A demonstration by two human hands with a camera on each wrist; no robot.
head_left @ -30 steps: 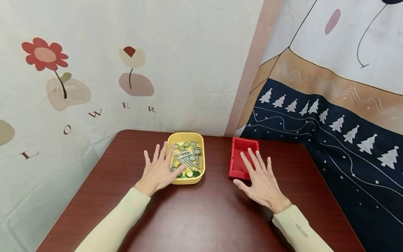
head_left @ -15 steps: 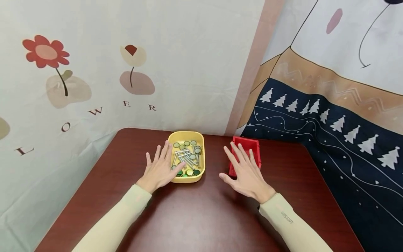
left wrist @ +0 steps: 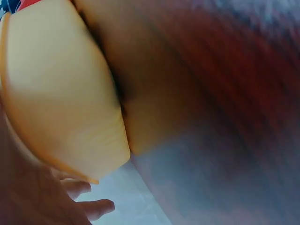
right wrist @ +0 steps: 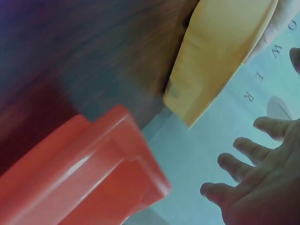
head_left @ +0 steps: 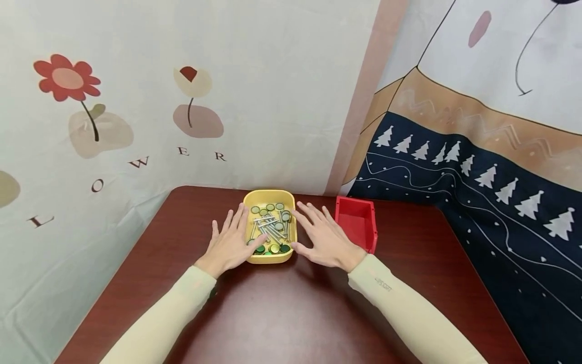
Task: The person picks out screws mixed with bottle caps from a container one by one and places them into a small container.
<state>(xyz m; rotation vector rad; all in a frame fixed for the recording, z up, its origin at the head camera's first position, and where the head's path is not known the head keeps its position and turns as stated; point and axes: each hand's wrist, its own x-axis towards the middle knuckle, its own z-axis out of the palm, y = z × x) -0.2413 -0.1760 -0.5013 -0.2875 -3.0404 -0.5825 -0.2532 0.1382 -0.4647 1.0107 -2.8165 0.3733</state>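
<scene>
A yellow tray (head_left: pixel 270 259) stands toward the back of the table, holding several metal nails or bolts (head_left: pixel 271 230) and several bottle caps (head_left: pixel 275 248), some green and some showing pale undersides. My left hand (head_left: pixel 227 246) lies along the tray's left side, fingers straight and spread, thumb reaching over the near left rim. On the other side, my right hand (head_left: pixel 328 240) is spread out with its fingertips near the tray's right rim; whether they touch it I cannot tell. Neither hand grips anything. The left wrist view shows the yellow tray wall (left wrist: pixel 65 89) close up.
A red bin (head_left: pixel 359 222) stands right of the yellow tray, partly behind my right hand; no contents show in it. The dark red-brown table (head_left: pixel 282 313) ends at the back against printed fabric hangings (head_left: pixel 273 101).
My right hand has moved left, from over the red bin to the right side of the yellow tray. The left hand has stayed almost in place.
</scene>
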